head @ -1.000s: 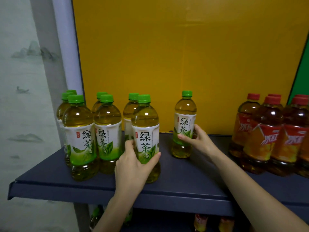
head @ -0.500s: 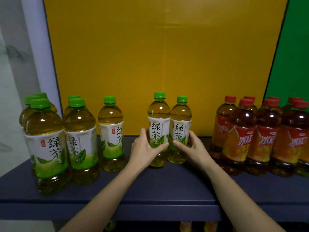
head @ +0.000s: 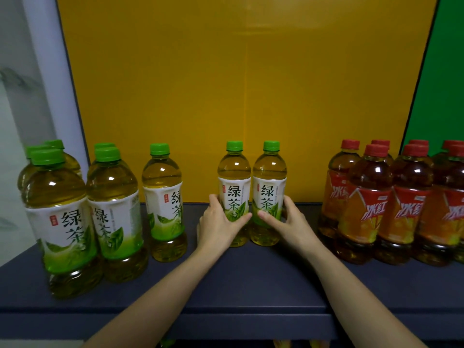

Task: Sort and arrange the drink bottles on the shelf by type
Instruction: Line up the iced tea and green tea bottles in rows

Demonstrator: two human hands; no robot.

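Two green-capped green tea bottles stand upright side by side at the middle back of the dark shelf [head: 251,285]. My left hand [head: 218,227] wraps the lower part of the left one [head: 234,177]. My right hand [head: 288,222] wraps the lower part of the right one [head: 270,177]. Another single green tea bottle [head: 163,192] stands apart to the left. A cluster of several green tea bottles [head: 75,209] fills the shelf's left end. Several red-capped iced black tea bottles [head: 384,204] are grouped at the right.
A yellow back panel [head: 238,96] closes the shelf behind the bottles, with a green panel [head: 442,84] at the right and a white post [head: 50,71] at the left. Bare shelf lies in front of my hands. Bottle tops show on a lower shelf beneath.
My left hand carried a green tea bottle from the left cluster to the middle, beside the one under my right hand. The camera view shifted right and closer.
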